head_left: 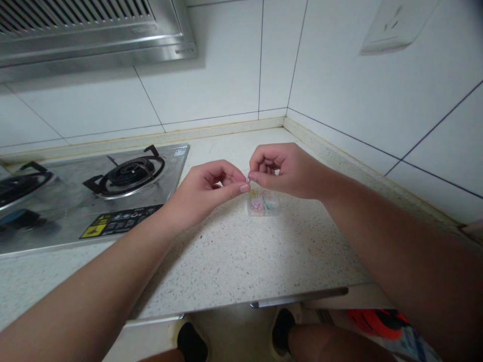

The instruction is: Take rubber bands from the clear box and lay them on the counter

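My left hand (207, 191) and my right hand (289, 170) meet above the countertop, thumb and forefinger of each pinched together with the fingertips almost touching. A tiny pale thing (248, 179) shows between the fingertips; it is too small to name, and I cannot tell how each hand grips it. Just below the hands sits a small clear plastic box (266, 213) with compartments. Inside it are thin pink, yellow and green pieces, too blurred to identify. My right hand partly covers the box's far side.
A speckled pale countertop (226, 271) runs to a tiled corner. On the left is a gas stove (68, 201) with black burner supports, under a steel range hood (94, 40). A wall socket (396, 22) is at upper right. Below the counter edge is a cabinet handle (302, 297).
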The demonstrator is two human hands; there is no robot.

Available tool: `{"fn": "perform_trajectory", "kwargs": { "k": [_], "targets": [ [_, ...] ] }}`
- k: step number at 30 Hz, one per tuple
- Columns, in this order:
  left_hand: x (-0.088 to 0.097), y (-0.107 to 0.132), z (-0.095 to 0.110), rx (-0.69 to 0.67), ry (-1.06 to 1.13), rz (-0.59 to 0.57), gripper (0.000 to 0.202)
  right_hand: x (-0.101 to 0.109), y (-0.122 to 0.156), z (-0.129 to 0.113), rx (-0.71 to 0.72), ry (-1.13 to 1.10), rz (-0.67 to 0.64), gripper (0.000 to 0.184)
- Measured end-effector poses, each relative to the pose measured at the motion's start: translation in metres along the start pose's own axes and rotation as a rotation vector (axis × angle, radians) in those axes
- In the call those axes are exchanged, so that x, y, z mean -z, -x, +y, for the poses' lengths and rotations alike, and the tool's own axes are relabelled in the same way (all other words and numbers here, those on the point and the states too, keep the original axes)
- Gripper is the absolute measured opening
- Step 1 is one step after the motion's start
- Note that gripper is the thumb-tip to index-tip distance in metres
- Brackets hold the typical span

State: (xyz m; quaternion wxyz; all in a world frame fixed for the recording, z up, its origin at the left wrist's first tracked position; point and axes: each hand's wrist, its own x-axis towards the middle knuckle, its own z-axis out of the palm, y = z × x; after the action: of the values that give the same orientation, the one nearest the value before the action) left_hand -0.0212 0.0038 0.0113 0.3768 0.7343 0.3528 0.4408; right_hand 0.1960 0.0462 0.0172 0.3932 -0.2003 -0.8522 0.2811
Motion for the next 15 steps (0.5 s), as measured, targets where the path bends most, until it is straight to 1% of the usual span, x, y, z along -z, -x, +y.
{"fn": "perform_trajectory", "kwargs": {
  "k": [5,10,15],
  "targets": [
    [-0.0001,-0.0002,0.0003,-0.008,-0.033,0.009,0.016,-0.0003,0.0008,-0.0005,0.010,0.001,-0.033,0.012],
    [0.0003,0.0000,-0.0007,-0.003,-0.006,0.013,0.016,0.0005,0.0013,-0.0007,0.023,-0.007,-0.038,0.013],
    [-0.0003,-0.0006,-0.0010,0.030,0.059,0.046,0.019,0.0002,0.0014,-0.0007,0.024,-0.005,-0.035,0.013]
  ]
}}
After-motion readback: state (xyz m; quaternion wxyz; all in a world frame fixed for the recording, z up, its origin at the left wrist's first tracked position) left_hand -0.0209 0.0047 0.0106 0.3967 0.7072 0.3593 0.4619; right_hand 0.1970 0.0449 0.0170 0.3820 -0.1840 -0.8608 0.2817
